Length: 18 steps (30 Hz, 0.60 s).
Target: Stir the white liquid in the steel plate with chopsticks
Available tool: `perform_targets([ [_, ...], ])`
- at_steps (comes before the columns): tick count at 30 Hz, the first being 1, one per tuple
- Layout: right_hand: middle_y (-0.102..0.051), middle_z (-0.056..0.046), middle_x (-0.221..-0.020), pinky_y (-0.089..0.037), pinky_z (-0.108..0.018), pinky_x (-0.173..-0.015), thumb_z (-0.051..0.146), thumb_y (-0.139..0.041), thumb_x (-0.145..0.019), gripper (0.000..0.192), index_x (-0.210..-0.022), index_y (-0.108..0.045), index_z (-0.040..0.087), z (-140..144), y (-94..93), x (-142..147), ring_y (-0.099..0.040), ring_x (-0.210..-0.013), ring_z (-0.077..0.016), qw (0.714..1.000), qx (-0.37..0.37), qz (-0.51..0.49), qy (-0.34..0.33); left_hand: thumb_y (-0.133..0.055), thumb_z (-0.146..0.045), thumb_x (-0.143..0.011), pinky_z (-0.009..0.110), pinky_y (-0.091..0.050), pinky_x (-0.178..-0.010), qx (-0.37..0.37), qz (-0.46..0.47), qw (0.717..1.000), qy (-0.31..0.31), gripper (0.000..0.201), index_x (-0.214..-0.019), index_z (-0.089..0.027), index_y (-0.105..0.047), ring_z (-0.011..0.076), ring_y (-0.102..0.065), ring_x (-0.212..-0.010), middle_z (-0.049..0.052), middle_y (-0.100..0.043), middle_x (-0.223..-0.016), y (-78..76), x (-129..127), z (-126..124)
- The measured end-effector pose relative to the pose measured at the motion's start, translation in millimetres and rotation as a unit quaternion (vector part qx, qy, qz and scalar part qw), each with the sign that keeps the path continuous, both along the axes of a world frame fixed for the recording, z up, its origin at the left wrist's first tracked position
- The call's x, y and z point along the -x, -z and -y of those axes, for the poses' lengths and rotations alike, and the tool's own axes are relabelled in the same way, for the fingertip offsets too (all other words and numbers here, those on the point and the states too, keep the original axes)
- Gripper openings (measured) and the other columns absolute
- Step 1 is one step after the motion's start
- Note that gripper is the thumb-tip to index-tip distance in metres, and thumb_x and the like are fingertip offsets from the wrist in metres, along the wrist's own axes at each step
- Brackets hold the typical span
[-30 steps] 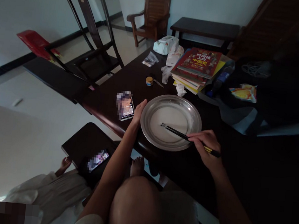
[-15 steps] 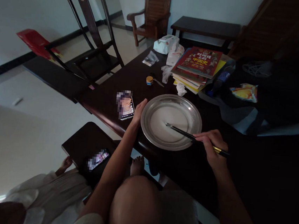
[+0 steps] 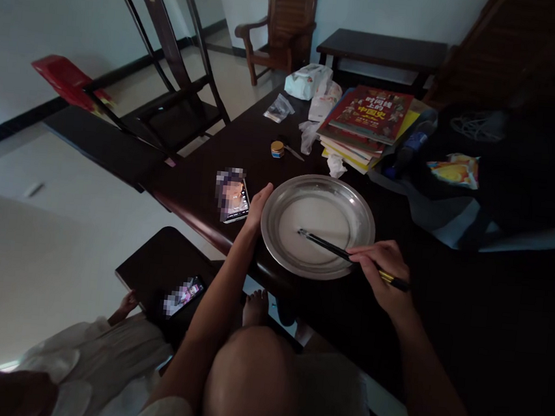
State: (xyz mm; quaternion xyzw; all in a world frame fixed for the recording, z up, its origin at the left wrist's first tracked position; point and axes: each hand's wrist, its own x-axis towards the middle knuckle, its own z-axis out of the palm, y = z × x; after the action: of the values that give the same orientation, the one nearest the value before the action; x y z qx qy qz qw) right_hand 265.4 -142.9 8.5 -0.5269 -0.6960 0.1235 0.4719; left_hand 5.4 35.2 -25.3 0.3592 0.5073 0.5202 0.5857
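A round metal dish with a whitish, batter-like mixture in it rests near the edge of the dark table. My left hand grips its left rim, with part of the fingers hidden. In my right hand is a pair of black chopsticks with a gold band. Their tips dip into the mixture left of its middle. Just left of my left hand lies a lit phone.
Behind the dish are stacked books, a crumpled tissue, a small jar and plastic bags. A bottle and a colourful packet lie right. At lower left, another person sits by a stool bearing a second phone.
My right hand and the chopsticks have moved a little left, so the tips sit farther left in the mixture. My left hand and the dish stay in place.
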Motion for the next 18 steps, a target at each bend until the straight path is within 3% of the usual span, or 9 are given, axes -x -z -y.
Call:
perform_targets([
  [4, -0.081, 0.001, -0.089, -0.051, -0.041, -0.08, 0.023, -0.055, -0.1, 0.026, -0.084, -0.074, 0.029, -0.2, -0.2, -2.1, -0.068, -0.084, -0.0212, 1.0, -0.018, -0.01, 0.008, -0.074, -0.052, -0.087, 0.03, -0.055, -0.072, 0.006, -0.021, 1.0, 0.004, 0.035, -0.078, -0.018, -0.068, 0.0219, -0.071, -0.084, 0.003, -0.07, -0.072, -2.1, 0.2, 0.5],
  [8, -0.082, 0.002, -0.09, -0.051, -0.041, -0.079, 0.022, -0.055, -0.1, 0.025, -0.085, -0.074, 0.029, -0.7, 1.0, -2.1, -0.069, -0.082, -0.0197, 0.999, -0.016, 0.002, -0.031, -0.074, -0.051, -0.087, 0.03, -0.055, -0.073, 0.003, -0.024, 1.0, 0.003, 0.036, -0.077, -0.017, -0.068, 0.0213, -0.07, -0.083, 0.002, -0.07, -0.071, -3.7, -0.5, 1.1],
  [11, -0.082, 0.001, -0.094, -0.051, -0.041, -0.08, 0.021, -0.059, -0.098, 0.019, -0.089, -0.074, 0.028, -0.7, 1.4, -1.6, -0.069, -0.085, -0.0198, 1.0, -0.021, 0.011, -0.006, -0.074, -0.051, -0.087, 0.03, -0.055, -0.072, 0.006, -0.026, 1.0, -0.004, 0.036, -0.077, -0.017, -0.068, 0.0207, -0.07, -0.081, 0.001, -0.069, -0.069, -4.0, -0.7, 1.2],
  [14, -0.081, 0.0, -0.088, -0.052, -0.042, -0.079, 0.021, -0.055, -0.1, 0.026, -0.084, -0.074, 0.029, 0.3, 1.4, -2.9, -0.067, -0.086, -0.0211, 0.999, -0.014, -0.027, 0.023, -0.075, -0.049, -0.087, 0.03, -0.055, -0.072, 0.007, -0.025, 1.0, -0.003, 0.034, -0.076, -0.017, -0.068, 0.0209, -0.07, -0.081, 0.002, -0.069, -0.069, -3.7, -0.5, 1.5],
  [18, -0.081, 0.001, -0.09, -0.052, -0.042, -0.079, 0.023, -0.057, -0.099, 0.022, -0.085, -0.074, 0.029, 0.0, 1.8, -1.9, -0.067, -0.086, -0.0214, 1.0, 0.0, -0.012, 0.004, -0.076, -0.051, -0.086, 0.029, -0.054, -0.068, 0.007, -0.014, 1.0, 0.001, 0.036, -0.075, -0.018, -0.068, 0.0202, -0.069, -0.078, 0.002, -0.068, -0.068, -3.3, -0.4, 2.3],
])
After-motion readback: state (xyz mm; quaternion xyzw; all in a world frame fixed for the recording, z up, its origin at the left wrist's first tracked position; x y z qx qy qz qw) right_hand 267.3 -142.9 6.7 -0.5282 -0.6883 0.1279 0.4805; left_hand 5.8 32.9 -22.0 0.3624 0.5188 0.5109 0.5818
